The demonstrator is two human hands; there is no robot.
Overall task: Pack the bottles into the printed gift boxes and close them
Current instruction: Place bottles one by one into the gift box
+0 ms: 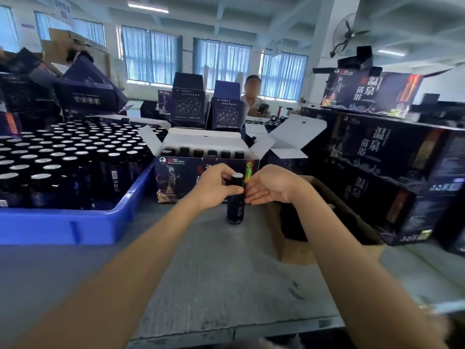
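Tagger: Forearms run up over the table [226,273]. Left hand [216,186] curls round the bottle [236,207] just under its cap. Right hand [271,185] has straight fingers at its side, no hold.
Checker: Bottle where?
Tagger: Upright, just before the open gift box [181,177], not in.
Checker: Risks?
Tagger: High hold, base could swing. Front row looks full, so it may jam or catch a flap.
Checker: Room?
Tagger: Blue crate [75,225] left, cardboard box [302,250] right. Narrow lane, free above.
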